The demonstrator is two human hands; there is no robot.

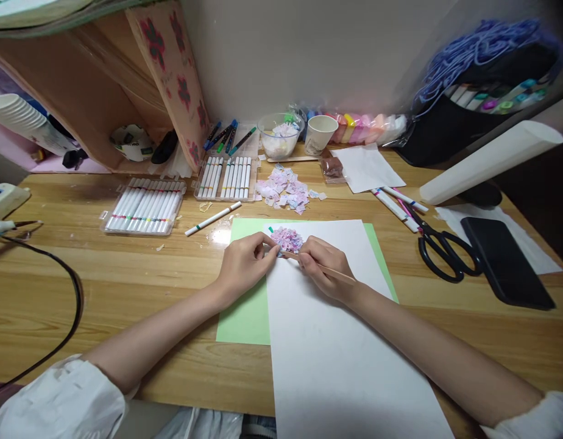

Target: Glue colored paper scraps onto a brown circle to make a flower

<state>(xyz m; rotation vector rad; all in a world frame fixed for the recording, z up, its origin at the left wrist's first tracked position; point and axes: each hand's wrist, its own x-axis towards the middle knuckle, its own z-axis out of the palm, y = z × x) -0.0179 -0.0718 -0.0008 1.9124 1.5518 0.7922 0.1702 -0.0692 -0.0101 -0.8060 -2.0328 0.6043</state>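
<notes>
Paper scraps behind sheets; scissors right; markers left

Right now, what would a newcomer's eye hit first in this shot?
First, the pink-and-purple cluster of small pieces near the top of the white sheet, between the left hand and the right hand, which holds a thin wooden stick. Next, the tangled blue cords on the black holder at upper right. Then the black scissors beside the black phone, farther right than the sheet.
</notes>
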